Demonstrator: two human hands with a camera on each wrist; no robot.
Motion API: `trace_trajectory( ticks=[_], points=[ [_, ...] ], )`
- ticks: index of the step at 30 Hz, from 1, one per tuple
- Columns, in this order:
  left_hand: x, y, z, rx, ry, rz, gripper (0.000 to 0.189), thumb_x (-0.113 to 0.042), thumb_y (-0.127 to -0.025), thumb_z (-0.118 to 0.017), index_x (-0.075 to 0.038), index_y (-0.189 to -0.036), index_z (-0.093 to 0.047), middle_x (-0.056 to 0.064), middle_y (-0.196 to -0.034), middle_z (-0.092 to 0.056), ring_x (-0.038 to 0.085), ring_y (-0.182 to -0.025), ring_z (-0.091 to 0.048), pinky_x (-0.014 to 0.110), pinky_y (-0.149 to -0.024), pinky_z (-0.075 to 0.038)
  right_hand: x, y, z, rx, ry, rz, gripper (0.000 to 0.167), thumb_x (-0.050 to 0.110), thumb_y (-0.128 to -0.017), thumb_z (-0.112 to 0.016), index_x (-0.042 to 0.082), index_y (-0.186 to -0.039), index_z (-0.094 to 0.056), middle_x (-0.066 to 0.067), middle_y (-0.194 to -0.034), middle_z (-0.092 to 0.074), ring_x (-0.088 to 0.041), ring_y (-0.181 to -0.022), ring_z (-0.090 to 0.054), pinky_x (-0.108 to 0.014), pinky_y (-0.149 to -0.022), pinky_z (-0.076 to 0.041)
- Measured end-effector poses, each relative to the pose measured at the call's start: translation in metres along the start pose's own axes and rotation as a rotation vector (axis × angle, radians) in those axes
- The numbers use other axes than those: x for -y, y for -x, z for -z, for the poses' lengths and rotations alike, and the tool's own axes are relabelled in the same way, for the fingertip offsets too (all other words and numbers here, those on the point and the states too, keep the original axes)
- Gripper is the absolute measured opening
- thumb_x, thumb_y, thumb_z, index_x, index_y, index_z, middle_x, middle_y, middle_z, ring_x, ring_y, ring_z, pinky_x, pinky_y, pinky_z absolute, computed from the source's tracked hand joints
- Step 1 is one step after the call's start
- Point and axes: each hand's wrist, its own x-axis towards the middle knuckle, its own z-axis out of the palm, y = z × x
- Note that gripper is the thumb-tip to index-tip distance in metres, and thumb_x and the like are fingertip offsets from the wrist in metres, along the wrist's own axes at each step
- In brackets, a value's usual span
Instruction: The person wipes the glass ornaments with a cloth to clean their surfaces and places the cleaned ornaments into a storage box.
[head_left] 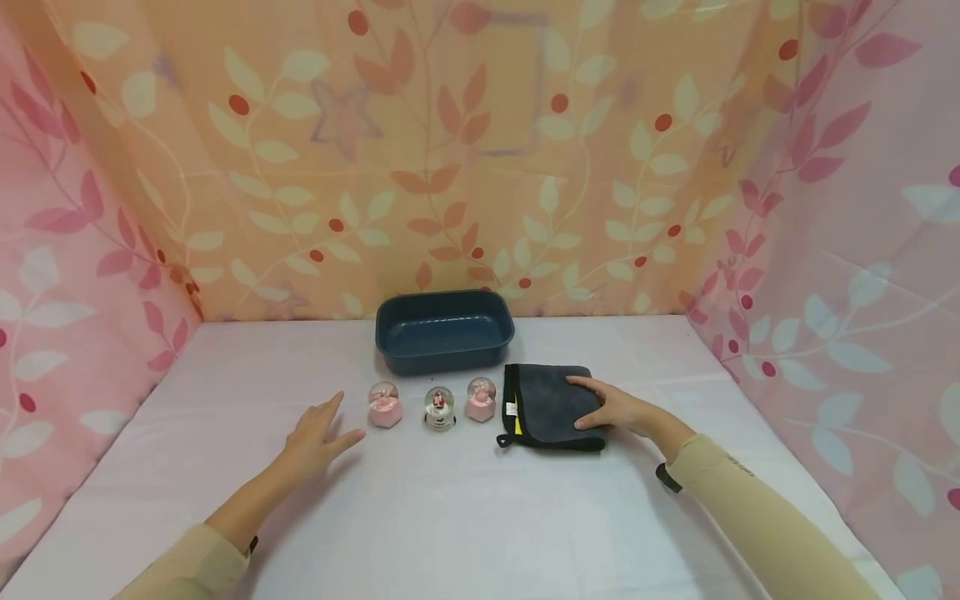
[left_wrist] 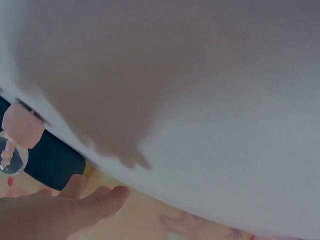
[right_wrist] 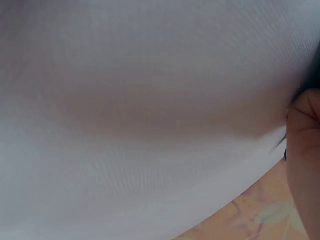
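On the left, my left hand (head_left: 311, 442) is held over the white table with its fingers extended and thumb apart, holding nothing. Closest to it is a pink-based snow globe (head_left: 385, 406); in the left wrist view the hand (left_wrist: 65, 212) appears below a pink globe base (left_wrist: 22, 125). A snow globe with a red-and-white figure (head_left: 439, 408) stands in the middle, and another pink snow globe (head_left: 481, 399) to its right. My right hand (head_left: 622, 410) rests on a folded dark grey cloth (head_left: 551, 404) with black edging and a yellow inside, fingers and thumb spread across its right side.
Behind the globes stands a dark blue rectangular basin (head_left: 444, 362), near the table's back edge. Leaf-patterned curtains (head_left: 465, 167) hang behind and at both sides. White fabric (head_left: 450, 525) covers the table in front.
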Motion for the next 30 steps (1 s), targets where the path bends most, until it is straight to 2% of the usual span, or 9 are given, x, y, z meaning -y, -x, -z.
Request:
trace_trajectory(
  ticks=[5, 9, 14, 17, 21, 26, 30],
  points=[
    [-0.003, -0.004, -0.001, 0.029, 0.056, 0.011, 0.081, -0.034, -0.096, -0.060, 0.009, -0.149, -0.017, 0.038, -0.147, -0.023, 0.057, -0.135, -0.015, 0.073, -0.101, -0.014, -0.002, 0.001, -0.003, 0.000, -0.035, 0.027, 0.095, 0.010, -0.079, -0.081, 0.012, -0.154, -0.023, -0.031, -0.151, -0.018, -0.043, -0.128, -0.039, -0.048, -0.100, -0.040],
    [-0.007, -0.008, -0.002, 0.035, 0.095, 0.002, 0.083, -0.033, -0.095, -0.063, 0.011, -0.148, -0.018, 0.040, -0.145, -0.023, 0.056, -0.134, -0.020, 0.066, -0.105, -0.019, 0.000, 0.005, -0.004, -0.012, -0.007, 0.052, 0.097, 0.011, -0.079, -0.081, 0.013, -0.155, -0.019, -0.030, -0.149, -0.023, -0.040, -0.123, -0.044, -0.043, -0.097, -0.043],
    [-0.011, -0.013, -0.004, 0.037, 0.105, 0.000, 0.085, -0.031, -0.091, -0.069, 0.014, -0.146, -0.021, 0.041, -0.144, -0.026, 0.056, -0.133, -0.024, 0.063, -0.106, -0.022, 0.005, 0.006, -0.005, -0.025, 0.014, 0.071, 0.099, 0.012, -0.078, -0.082, 0.014, -0.154, -0.020, -0.028, -0.148, -0.027, -0.039, -0.121, -0.047, -0.045, -0.096, -0.044],
    [-0.013, -0.016, -0.005, 0.040, 0.111, 0.011, 0.086, -0.029, -0.089, -0.071, 0.012, -0.146, -0.022, 0.040, -0.143, -0.029, 0.055, -0.133, -0.026, 0.063, -0.106, -0.024, 0.006, 0.006, -0.006, -0.031, 0.033, 0.096, 0.097, 0.012, -0.078, -0.082, 0.013, -0.154, -0.021, -0.028, -0.149, -0.026, -0.041, -0.125, -0.045, -0.047, -0.099, -0.042],
    [-0.017, -0.023, -0.008, 0.051, 0.131, 0.028, 0.086, -0.029, -0.087, -0.073, 0.011, -0.146, -0.024, 0.039, -0.140, -0.035, 0.054, -0.131, -0.031, 0.063, -0.103, -0.028, 0.007, 0.009, -0.005, -0.030, -0.001, 0.107, 0.097, 0.010, -0.079, -0.081, 0.013, -0.154, -0.019, -0.028, -0.150, -0.024, -0.043, -0.128, -0.041, -0.049, -0.100, -0.041],
    [-0.020, -0.030, -0.008, 0.069, 0.166, 0.060, 0.087, -0.024, -0.085, -0.076, 0.011, -0.145, -0.024, 0.039, -0.138, -0.038, 0.054, -0.129, -0.034, 0.062, -0.103, -0.029, 0.012, 0.013, -0.003, -0.017, -0.043, 0.089, 0.100, 0.010, -0.079, -0.080, 0.013, -0.155, -0.015, -0.028, -0.153, -0.017, -0.044, -0.135, -0.030, -0.049, -0.103, -0.037],
    [-0.020, -0.034, -0.007, 0.092, 0.204, 0.104, 0.084, -0.019, -0.086, -0.074, 0.010, -0.146, -0.023, 0.038, -0.136, -0.041, 0.052, -0.127, -0.038, 0.060, -0.102, -0.032, 0.016, 0.017, -0.001, -0.015, -0.037, 0.064, 0.100, 0.011, -0.081, -0.079, 0.015, -0.156, -0.012, -0.027, -0.154, -0.013, -0.046, -0.135, -0.029, -0.054, -0.104, -0.034]
  ],
)
